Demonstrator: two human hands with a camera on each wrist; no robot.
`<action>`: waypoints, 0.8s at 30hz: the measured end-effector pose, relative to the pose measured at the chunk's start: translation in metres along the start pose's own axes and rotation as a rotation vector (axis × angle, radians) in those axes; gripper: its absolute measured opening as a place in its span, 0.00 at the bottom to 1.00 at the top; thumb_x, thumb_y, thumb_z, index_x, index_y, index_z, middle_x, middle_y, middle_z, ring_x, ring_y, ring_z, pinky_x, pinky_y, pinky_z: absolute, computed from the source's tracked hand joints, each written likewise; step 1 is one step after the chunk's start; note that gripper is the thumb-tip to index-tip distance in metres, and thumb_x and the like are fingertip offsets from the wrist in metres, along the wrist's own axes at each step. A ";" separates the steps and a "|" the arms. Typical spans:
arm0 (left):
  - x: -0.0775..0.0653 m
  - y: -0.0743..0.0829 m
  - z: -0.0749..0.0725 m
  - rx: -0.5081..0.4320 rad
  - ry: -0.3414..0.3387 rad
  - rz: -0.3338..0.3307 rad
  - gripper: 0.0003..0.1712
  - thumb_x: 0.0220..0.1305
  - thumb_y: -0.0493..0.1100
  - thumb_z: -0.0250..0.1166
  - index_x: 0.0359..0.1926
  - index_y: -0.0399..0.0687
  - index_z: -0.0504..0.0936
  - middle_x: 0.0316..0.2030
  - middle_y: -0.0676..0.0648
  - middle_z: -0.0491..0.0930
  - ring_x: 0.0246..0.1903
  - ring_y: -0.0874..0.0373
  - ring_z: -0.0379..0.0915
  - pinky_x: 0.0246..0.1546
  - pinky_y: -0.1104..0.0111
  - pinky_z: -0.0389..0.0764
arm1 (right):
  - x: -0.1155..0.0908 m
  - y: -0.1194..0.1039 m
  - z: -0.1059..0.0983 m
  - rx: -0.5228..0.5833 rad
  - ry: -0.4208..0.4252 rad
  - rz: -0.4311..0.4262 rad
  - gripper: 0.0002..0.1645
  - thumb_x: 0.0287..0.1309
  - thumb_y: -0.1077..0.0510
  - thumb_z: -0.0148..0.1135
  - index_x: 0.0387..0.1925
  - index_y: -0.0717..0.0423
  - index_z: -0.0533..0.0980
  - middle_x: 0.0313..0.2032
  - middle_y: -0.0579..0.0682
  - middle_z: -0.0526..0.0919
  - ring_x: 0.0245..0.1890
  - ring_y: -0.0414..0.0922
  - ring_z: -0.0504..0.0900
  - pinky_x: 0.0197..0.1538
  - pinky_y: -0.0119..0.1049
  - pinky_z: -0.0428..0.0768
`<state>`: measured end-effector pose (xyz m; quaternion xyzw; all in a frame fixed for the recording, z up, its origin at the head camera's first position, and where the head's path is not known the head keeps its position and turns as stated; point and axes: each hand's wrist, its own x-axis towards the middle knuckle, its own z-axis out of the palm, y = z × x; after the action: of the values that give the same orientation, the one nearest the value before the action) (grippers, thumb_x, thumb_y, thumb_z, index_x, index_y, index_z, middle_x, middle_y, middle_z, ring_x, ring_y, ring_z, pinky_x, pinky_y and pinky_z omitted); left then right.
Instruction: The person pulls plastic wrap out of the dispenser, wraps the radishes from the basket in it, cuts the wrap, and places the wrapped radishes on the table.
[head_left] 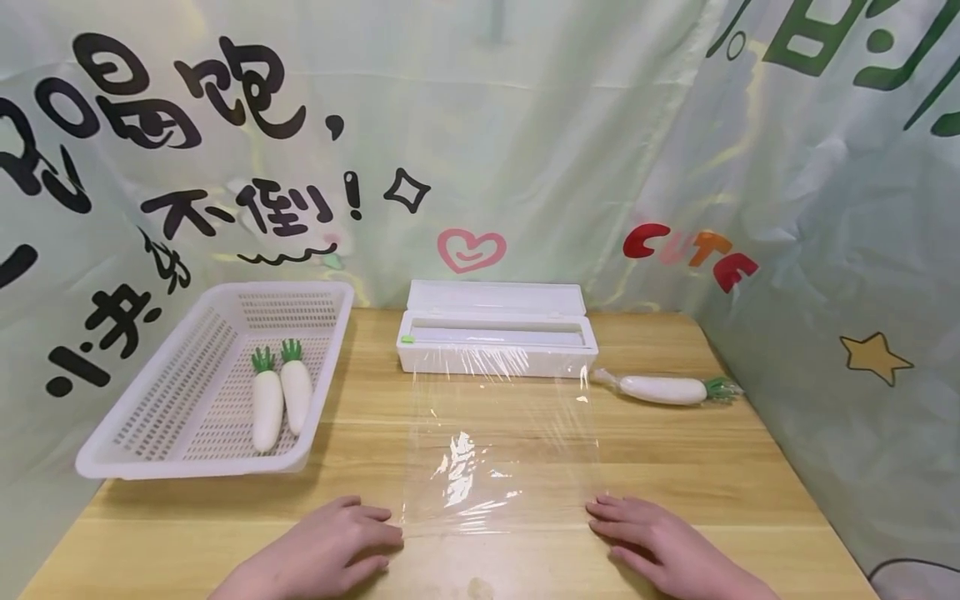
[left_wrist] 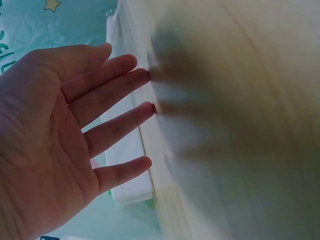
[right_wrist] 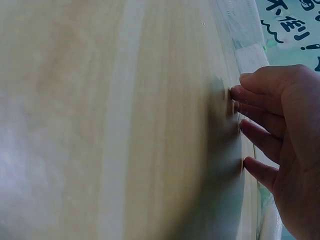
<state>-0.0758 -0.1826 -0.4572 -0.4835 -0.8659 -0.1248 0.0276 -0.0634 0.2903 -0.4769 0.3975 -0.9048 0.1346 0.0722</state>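
Observation:
A sheet of clear plastic wrap (head_left: 517, 454) lies spread over the table, pulled forward from a white wrap dispenser (head_left: 498, 362) with its lid up. At the sheet's near left corner rests my left hand (head_left: 330, 546), its fingers extended and spread in the left wrist view. My right hand (head_left: 663, 542) is at the near right corner, fingers fairly straight with the tips down at the table. Whether the fingertips lie on the film or just beside it is hard to tell. A white radish (head_left: 663, 390) wrapped in film lies right of the dispenser.
On the left, a white plastic basket (head_left: 161, 392) with perforated walls holds two white radishes with green tops, one radish (head_left: 267, 408) beside the other radish (head_left: 297, 392). A printed cloth (head_left: 525, 150) hangs behind the wooden table (head_left: 712, 467) and along its sides.

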 end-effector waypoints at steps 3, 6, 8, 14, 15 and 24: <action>0.002 0.001 0.002 0.009 0.028 -0.007 0.10 0.68 0.50 0.60 0.47 0.61 0.83 0.45 0.66 0.84 0.50 0.62 0.80 0.48 0.53 0.79 | 0.000 0.000 0.000 0.010 0.013 -0.007 0.24 0.63 0.49 0.61 0.61 0.39 0.75 0.62 0.39 0.77 0.61 0.42 0.77 0.67 0.12 0.50; 0.004 0.002 0.003 0.016 0.057 -0.021 0.10 0.67 0.48 0.61 0.47 0.59 0.84 0.43 0.65 0.84 0.46 0.64 0.80 0.48 0.56 0.79 | 0.000 0.001 0.001 0.019 0.045 -0.040 0.24 0.62 0.51 0.63 0.60 0.41 0.75 0.61 0.41 0.78 0.60 0.43 0.78 0.68 0.12 0.46; 0.005 0.001 0.003 0.020 0.063 -0.035 0.10 0.67 0.49 0.61 0.47 0.58 0.84 0.43 0.64 0.85 0.44 0.66 0.80 0.48 0.58 0.79 | 0.000 0.000 0.001 0.017 0.051 -0.045 0.24 0.62 0.51 0.63 0.60 0.40 0.76 0.61 0.40 0.78 0.59 0.43 0.78 0.68 0.12 0.48; 0.015 -0.006 0.000 0.117 0.176 -0.083 0.10 0.60 0.48 0.67 0.43 0.55 0.85 0.36 0.60 0.87 0.34 0.67 0.81 0.43 0.59 0.81 | -0.001 0.000 0.001 0.006 0.022 -0.006 0.22 0.63 0.49 0.62 0.60 0.37 0.76 0.61 0.38 0.78 0.59 0.41 0.78 0.65 0.16 0.61; 0.020 -0.009 -0.002 0.149 0.218 -0.091 0.10 0.58 0.47 0.69 0.42 0.54 0.86 0.35 0.59 0.87 0.33 0.66 0.81 0.42 0.60 0.81 | -0.002 0.001 0.001 0.006 0.022 -0.003 0.22 0.63 0.49 0.62 0.59 0.37 0.76 0.61 0.38 0.78 0.59 0.41 0.78 0.65 0.16 0.61; 0.060 -0.035 -0.030 0.295 0.446 -0.171 0.12 0.53 0.45 0.72 0.40 0.50 0.86 0.33 0.51 0.88 0.34 0.56 0.84 0.40 0.59 0.84 | 0.000 0.001 0.003 0.011 0.053 -0.035 0.23 0.62 0.50 0.63 0.59 0.38 0.76 0.60 0.40 0.79 0.58 0.42 0.79 0.66 0.12 0.52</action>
<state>-0.1399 -0.1577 -0.4243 -0.3602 -0.8849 -0.1026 0.2769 -0.0646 0.2904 -0.4797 0.4097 -0.8948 0.1491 0.0963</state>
